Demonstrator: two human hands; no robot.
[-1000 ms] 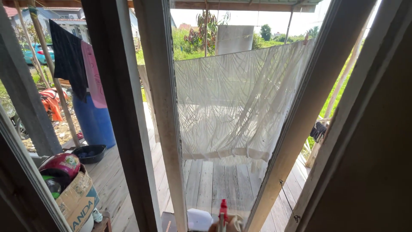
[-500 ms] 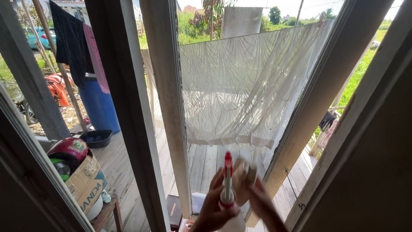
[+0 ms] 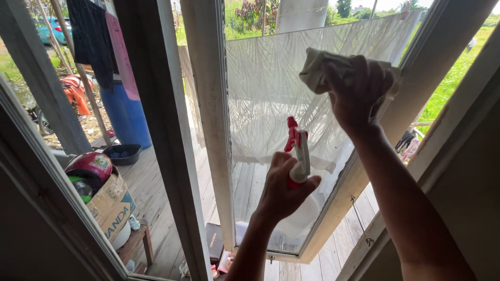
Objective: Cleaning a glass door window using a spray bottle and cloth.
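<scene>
Currently, we are gripping an upright spray bottle [image 3: 298,171] in our left hand [image 3: 284,190], below the cloth [image 3: 333,70] our right hand [image 3: 357,93] is clutching against the window pane [image 3: 260,119].

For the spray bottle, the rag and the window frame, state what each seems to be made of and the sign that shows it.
Spray bottle in the left hand: probably plastic, a cloudy white body with a glossy red trigger head.
Rag under the right hand: soft woven cloth, pale and matt, bunched into folds.
Window frame: looks like painted wood, whitish, stained and worn; the pane in it is clear glass.
</scene>
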